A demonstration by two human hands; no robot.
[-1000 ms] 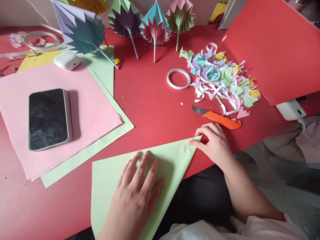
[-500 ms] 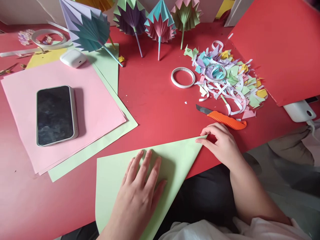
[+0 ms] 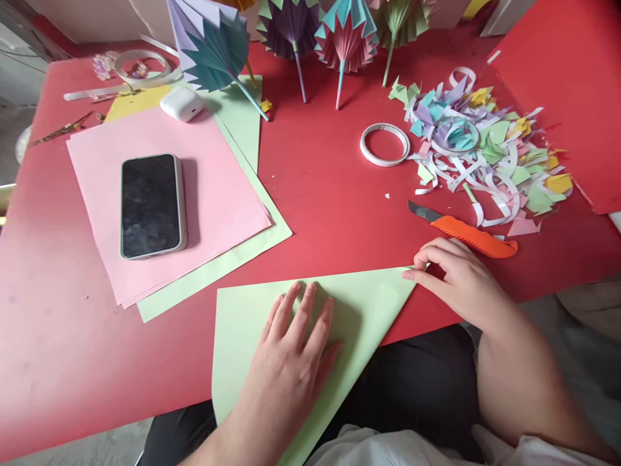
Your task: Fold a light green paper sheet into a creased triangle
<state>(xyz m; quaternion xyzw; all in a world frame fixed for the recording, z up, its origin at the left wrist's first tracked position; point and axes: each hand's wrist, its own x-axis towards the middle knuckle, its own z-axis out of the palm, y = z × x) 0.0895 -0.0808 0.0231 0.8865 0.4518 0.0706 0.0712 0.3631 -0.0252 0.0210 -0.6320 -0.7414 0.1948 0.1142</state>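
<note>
While the left hand (image 3: 286, 362) is lying palm down: its grip is spreading, fingers slightly apart, over the green sheet (image 3: 237, 343), with the fingertips resting close to the sheet's far side.
Right hand (image 3: 451, 272): its grip is pinching the sheet's pointed right corner between thumb and fingers.
Green sheet: it is lying across the near edge of the red table (image 3: 325, 213), tapering toward the pinched corner, its lower part extending past that edge above dark-clad legs (image 3: 412, 388).
Utility knife (image 3: 470, 234): it is lying just beyond the right hand, its orange handle pointing toward the table's right and its blade toward the left.
Tape ring (image 3: 385, 162): it is resting flat farther in, between the knife and the far edge.
Scraps (image 3: 495, 133): they are lying heaped toward the right, another ring sitting among them.
Red board (image 3: 572, 84): it is filling the far right corner beside the heap.
Paper umbrellas (image 3: 346, 48): they are standing along the far edge, sticks downward.
Pink sheets (image 3: 228, 188): they are covering pale green paper (image 3: 213, 268) toward the left edge.
Phone (image 3: 149, 207): it is lying on the pink sheets, dark screen facing up.
White case (image 3: 180, 105): it is sitting at their far side.
</note>
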